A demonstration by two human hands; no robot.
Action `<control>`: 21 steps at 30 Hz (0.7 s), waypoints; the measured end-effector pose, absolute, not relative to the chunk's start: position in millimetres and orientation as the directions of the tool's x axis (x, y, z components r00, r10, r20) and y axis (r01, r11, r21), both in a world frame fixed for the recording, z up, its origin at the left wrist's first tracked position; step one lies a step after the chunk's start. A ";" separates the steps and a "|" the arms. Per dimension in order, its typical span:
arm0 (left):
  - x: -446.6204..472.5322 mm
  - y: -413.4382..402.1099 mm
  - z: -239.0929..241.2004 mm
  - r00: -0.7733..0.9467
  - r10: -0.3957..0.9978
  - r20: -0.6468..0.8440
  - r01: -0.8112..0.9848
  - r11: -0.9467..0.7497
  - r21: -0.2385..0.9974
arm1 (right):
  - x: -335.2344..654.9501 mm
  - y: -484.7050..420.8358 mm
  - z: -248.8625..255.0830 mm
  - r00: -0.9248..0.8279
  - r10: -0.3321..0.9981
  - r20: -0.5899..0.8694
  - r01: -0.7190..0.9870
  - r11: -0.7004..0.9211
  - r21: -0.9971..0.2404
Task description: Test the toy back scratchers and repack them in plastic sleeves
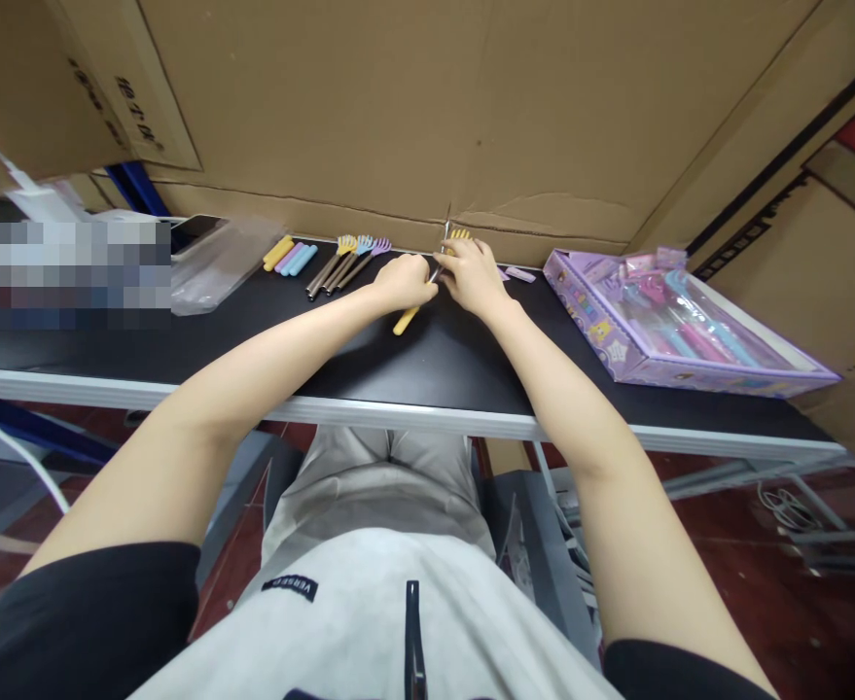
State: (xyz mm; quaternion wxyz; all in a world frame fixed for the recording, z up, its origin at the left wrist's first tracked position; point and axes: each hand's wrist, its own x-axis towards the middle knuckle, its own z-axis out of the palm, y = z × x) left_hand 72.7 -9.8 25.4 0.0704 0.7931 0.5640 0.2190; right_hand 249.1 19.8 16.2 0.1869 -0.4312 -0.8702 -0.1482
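Observation:
My left hand (402, 282) is curled shut round a yellow-handled tool (407, 320) whose handle sticks out below the fist toward me. My right hand (473, 275) is closed beside it, fingers pinched on the thin metal shaft of the same tool, with a small yellow claw-shaped head (459, 234) showing just past the fingers. Both hands rest on the black table (252, 331) near its far edge. To the left lie three similar tools (345, 261) with yellow, blue and purple heads.
Three loose handles (290, 257), yellow, pink and blue, lie left of the tools. A clear plastic bag (215, 262) sits further left. A purple boxed set (679, 321) stands at the right. Cardboard sheets (427, 117) wall the table's back.

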 end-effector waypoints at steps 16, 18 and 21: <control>78.1 -10.9 32.3 0.056 0.998 0.023 0.975 -0.060 0.215 | 274.1 23.4 16.2 -0.377 0.894 0.240 0.924 0.380 0.037; 78.7 -9.7 30.9 0.063 0.998 0.026 0.974 -0.067 0.215 | 273.5 23.0 16.0 -0.384 0.896 0.221 0.922 0.387 0.035; 77.1 -6.8 30.1 0.075 0.996 0.040 0.974 -0.082 0.209 | 272.3 20.9 17.3 -0.390 0.902 0.184 0.920 0.389 0.044</control>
